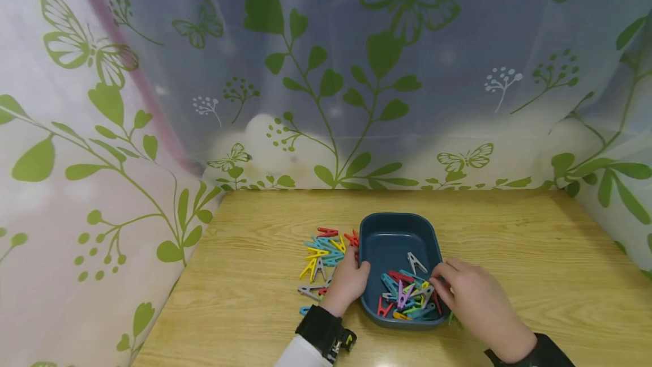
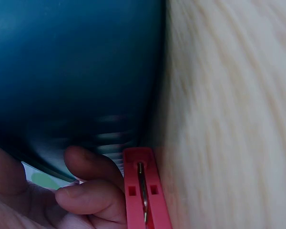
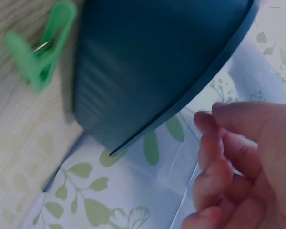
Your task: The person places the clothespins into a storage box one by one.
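Note:
A dark blue plastic basin stands on the table with a heap of coloured clothespins inside it, mostly at its near end. My left hand holds the basin's left side, thumb by the rim and fingers along the outer wall. In the left wrist view a red clothespin lies right beside those fingers. My right hand is over the basin's right rim with loosely bent fingers, thumb near the index fingertip, and nothing shows between them. Below it, a green clothespin lies on the table beside the basin.
Left of the basin, a loose pile of clothespins in yellow, blue, grey and red lies on the wooden table. Leaf-and-butterfly patterned curtains hang along the table's back and both sides.

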Motion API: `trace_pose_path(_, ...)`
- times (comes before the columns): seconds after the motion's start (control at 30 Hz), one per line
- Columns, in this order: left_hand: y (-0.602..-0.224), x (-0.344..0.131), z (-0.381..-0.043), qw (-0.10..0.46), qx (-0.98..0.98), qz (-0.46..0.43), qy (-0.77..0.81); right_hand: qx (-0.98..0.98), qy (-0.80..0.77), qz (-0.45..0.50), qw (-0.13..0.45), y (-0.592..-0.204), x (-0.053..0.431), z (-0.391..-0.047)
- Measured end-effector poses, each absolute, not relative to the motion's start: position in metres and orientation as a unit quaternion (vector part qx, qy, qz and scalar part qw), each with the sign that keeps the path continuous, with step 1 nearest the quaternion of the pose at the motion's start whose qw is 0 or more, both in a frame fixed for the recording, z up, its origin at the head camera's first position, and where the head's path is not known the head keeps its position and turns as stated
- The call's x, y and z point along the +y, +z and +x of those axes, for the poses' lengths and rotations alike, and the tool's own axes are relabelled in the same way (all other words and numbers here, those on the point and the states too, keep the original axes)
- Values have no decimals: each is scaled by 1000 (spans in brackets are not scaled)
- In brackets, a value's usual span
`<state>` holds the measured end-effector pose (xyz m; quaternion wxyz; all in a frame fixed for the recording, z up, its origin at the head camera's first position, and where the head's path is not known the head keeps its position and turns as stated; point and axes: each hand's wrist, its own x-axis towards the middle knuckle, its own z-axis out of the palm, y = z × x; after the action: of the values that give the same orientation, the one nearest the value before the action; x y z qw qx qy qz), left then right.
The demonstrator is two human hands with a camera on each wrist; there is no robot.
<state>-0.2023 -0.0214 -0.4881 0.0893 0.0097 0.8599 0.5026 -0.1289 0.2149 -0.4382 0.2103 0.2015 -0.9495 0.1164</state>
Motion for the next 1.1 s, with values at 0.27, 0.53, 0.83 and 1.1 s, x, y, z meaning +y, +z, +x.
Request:
trace_pose_path(0.27,-489,-21,-202,86,861,9,501,-981,89,117,130,-442,235,-131)
trace_pose_path(0.53,-488,-21,-202,87,862,5,499,-994,53,98,-17,-449,244,-132)
trace_pose_path(0.83,-488,-21,-202,82,864,10,497,-992,56,98,-52,-450,244,-130)
trace_pose_path(1.1,-490,-21,-203,80,864,12,498,-990,65,101,-73,-455,244,-129)
